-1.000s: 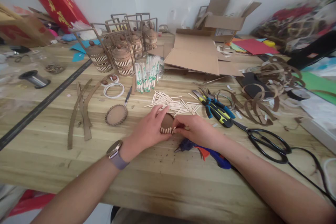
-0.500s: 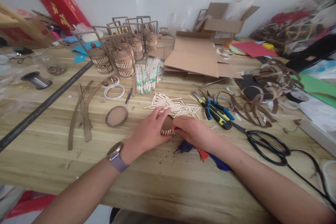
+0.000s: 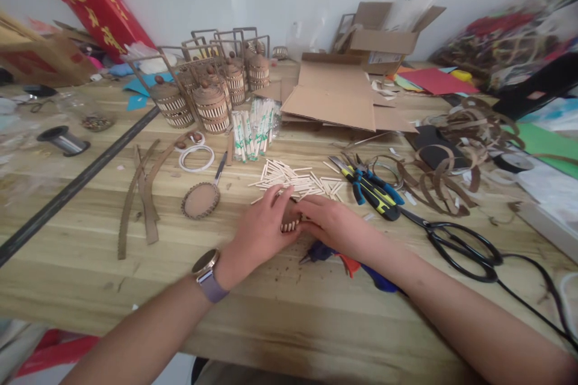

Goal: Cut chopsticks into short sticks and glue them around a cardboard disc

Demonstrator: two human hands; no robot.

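Observation:
Between my hands is a small round brown cardboard piece (image 3: 290, 214) with short wooden sticks standing along its near edge. My left hand (image 3: 259, 225) wraps its left side, thumb low and fingers over the far rim. From the right, my right hand (image 3: 327, 219) grips the rim with its fingers bent; the fingertips are partly hidden. Just beyond lies a pile of short wooden sticks (image 3: 298, 181). Below my right forearm, partly covered, rests a blue and orange glue gun (image 3: 347, 263). To the left lies another cardboard disc (image 3: 201, 200) with a notched rim.
Pliers (image 3: 361, 183), a yellow-black cutter (image 3: 379, 201) and black scissors (image 3: 465, 252) lie to the right. Lidded stick baskets (image 3: 212, 108) with tall handles stand behind, near bagged sticks (image 3: 255, 129) and flat cardboard (image 3: 334, 93). Brown strips (image 3: 147, 204) and a white ring (image 3: 196, 157) lie left.
My left hand has shifted slightly right and turned around the disc piece. My right fingers have spread farther along its rim. The surrounding things have stayed in place.

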